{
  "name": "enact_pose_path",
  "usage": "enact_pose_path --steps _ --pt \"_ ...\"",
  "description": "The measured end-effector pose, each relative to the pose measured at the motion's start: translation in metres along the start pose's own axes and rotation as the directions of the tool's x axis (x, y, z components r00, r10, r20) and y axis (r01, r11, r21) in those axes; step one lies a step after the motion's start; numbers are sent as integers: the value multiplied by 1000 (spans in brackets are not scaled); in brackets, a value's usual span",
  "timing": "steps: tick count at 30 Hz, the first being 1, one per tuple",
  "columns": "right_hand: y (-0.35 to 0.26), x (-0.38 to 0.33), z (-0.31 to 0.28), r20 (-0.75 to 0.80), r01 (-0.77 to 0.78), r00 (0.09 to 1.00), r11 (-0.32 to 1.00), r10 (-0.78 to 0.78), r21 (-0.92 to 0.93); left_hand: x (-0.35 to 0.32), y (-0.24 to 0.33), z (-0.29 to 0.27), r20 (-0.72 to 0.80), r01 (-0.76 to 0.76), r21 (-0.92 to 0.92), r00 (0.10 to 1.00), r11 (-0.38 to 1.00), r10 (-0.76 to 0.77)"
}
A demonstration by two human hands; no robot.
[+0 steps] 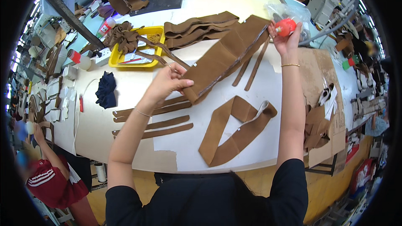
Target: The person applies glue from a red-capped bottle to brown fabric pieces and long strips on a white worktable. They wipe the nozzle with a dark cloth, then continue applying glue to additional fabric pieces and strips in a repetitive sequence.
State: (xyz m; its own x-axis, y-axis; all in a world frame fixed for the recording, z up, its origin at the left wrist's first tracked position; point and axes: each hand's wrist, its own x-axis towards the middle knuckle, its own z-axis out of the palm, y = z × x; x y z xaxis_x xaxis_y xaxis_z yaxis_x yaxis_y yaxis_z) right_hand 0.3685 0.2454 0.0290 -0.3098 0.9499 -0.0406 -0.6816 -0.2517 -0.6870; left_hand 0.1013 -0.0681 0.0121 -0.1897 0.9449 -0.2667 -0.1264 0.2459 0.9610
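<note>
A wide brown leather strip point(228, 54) is stretched at a slant above the table, with a dark, shiny line along its near edge. My left hand point(166, 84) pinches its lower left end between thumb and fingers. Up at the right, my right hand point(287, 42) is closed round a red squeeze bottle point(286, 26), and its fingertips are at the strip's upper end. On the white sheet below lies a folded loop of brown strip point(228, 144). Thin brown straps point(167, 126) rest beside my left forearm, and two more thin straps point(255, 70) hang or lie under the stretched strip.
A yellow tray point(115, 60) with brown pieces and papers stands left of the stacked brown strips point(197, 29). Nearby sit a dark blue scrunched cloth point(106, 90) and a red-capped bottle point(79, 60). Cardboard point(322, 67) covers the right side. Other people work at the far edge and left.
</note>
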Motion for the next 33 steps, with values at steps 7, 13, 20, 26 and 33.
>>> enact_pose_path --steps 7,13,20,26,33 --pt "48 55 -44 -109 -113 988 993 110 -24 32 -37 16 -15 69 148 998 987 -68" --pt "75 68 -51 -192 -122 975 991 110 -52 38 -45 22 -113 60 307 993 950 -27" --pt "88 80 -50 -207 -188 964 978 166 -93 40 -48 30 -152 65 391 988 918 -5" --pt "89 82 -56 -139 -231 967 963 212 -137 43 -51 34 -113 -82 624 975 777 193" --pt "81 77 -62 -161 -302 948 933 273 -197 43 -56 30 -122 -92 655 967 750 224"
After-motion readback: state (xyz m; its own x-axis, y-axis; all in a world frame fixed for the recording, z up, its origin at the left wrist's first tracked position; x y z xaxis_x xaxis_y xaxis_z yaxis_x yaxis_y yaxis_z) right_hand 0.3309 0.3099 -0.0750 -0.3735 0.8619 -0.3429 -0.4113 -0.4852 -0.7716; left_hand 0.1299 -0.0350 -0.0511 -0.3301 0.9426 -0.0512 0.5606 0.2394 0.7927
